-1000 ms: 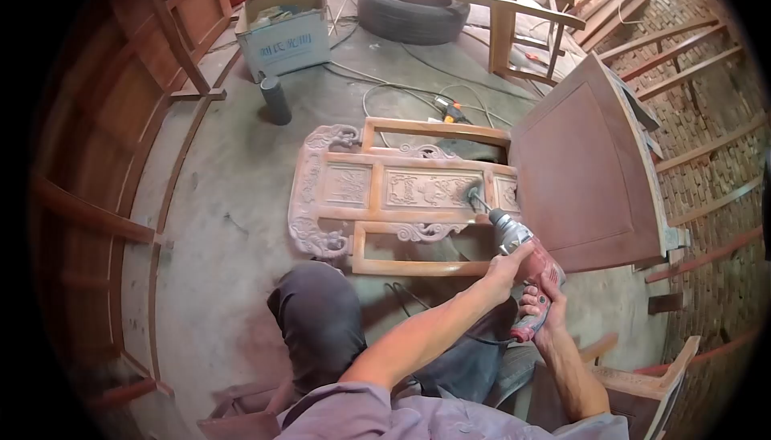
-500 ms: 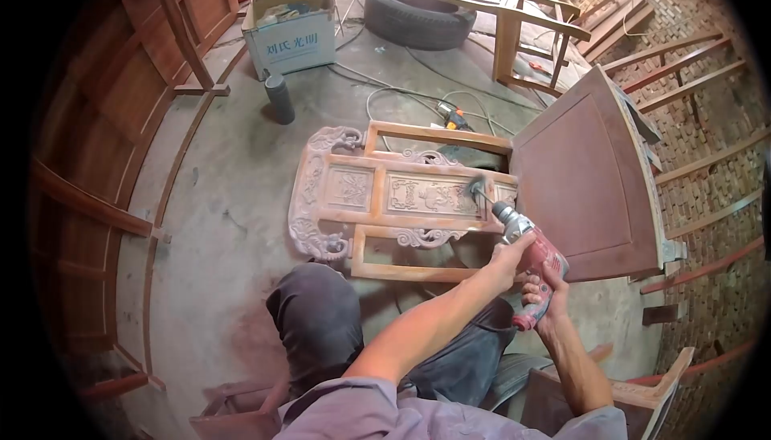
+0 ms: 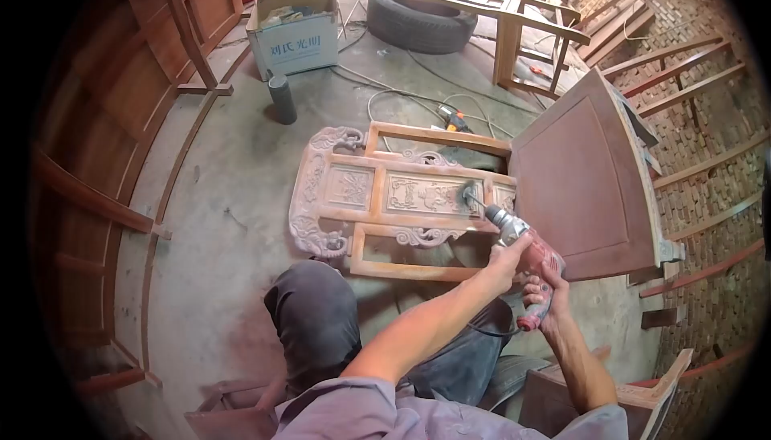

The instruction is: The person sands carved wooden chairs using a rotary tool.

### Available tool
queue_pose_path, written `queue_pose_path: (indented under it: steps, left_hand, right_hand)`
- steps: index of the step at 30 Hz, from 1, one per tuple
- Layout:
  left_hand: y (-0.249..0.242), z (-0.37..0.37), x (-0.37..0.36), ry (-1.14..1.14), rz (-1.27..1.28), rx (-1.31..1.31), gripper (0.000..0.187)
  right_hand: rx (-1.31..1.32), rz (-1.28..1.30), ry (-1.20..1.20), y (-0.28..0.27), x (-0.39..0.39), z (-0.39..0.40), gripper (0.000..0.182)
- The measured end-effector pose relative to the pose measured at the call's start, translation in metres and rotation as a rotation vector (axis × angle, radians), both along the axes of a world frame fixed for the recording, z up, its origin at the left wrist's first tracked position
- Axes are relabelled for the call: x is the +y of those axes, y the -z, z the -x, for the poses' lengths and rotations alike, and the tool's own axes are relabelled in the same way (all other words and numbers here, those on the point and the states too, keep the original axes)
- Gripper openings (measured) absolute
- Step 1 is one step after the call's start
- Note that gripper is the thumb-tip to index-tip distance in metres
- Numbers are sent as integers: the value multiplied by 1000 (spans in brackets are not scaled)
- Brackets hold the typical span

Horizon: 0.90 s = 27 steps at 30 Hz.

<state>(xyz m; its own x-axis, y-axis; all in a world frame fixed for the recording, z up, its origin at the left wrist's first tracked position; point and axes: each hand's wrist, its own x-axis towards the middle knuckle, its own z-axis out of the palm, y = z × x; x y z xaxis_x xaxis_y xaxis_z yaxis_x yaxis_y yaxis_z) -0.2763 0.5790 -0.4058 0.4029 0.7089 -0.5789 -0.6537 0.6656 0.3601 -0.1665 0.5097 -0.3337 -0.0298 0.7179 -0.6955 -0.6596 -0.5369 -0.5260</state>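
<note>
A red corded electric drill point(image 3: 544, 257) is held in both hands. My left hand point(image 3: 509, 262) wraps round its front, just behind the chuck. My right hand point(image 3: 549, 297) grips its rear handle, fingers curled. From the chuck a thin shaft leads to a dark round brush point(image 3: 468, 193), blurred, at the right end of the carved centre panel point(image 3: 426, 193). The panel belongs to the backrest of a wooden chair lying on its back, with a scrolled top rail point(image 3: 309, 191) at the left. The chair's seat point(image 3: 574, 187) stands steeply tilted on the right.
Beyond the chair lie a second power tool point(image 3: 454, 119) and loose cables point(image 3: 385, 87). A dark cylinder point(image 3: 282, 100) stands before a cardboard box point(image 3: 292, 42). A tyre point(image 3: 422, 26) supports another wooden frame point(image 3: 507, 38). Wooden panels point(image 3: 96, 143) line the left; a brick wall point(image 3: 715, 119) rises right.
The brush has shifted slightly left and down across the carved panel, and the drill has moved a little with it. Both hands keep their grip. The cord now shows below the handle.
</note>
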Motion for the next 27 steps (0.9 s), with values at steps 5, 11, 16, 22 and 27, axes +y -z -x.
queue_pose_path:
  steps: [5, 11, 16, 22, 27]
  left_hand:
    - [-2, 8, 7, 40, 24, -33, 39]
    - [15, -4, -18, -9, -65, -47, 39]
    - [-4, 18, 8, 27, -14, -91, 42]
    - [-1, 7, -11, -28, -22, 0, 41]
    - [5, 1, -10, -33, -46, 7, 41]
  right_hand:
    - [30, 12, -5, 9, 9, 1, 30]
    - [-69, 55, -93, -9, -9, -6, 27]
    - [-55, 25, -43, 5, 18, 5, 28]
    - [-41, 68, -113, -6, 4, -5, 27]
    - [-83, 32, -72, 2, 3, -6, 28]
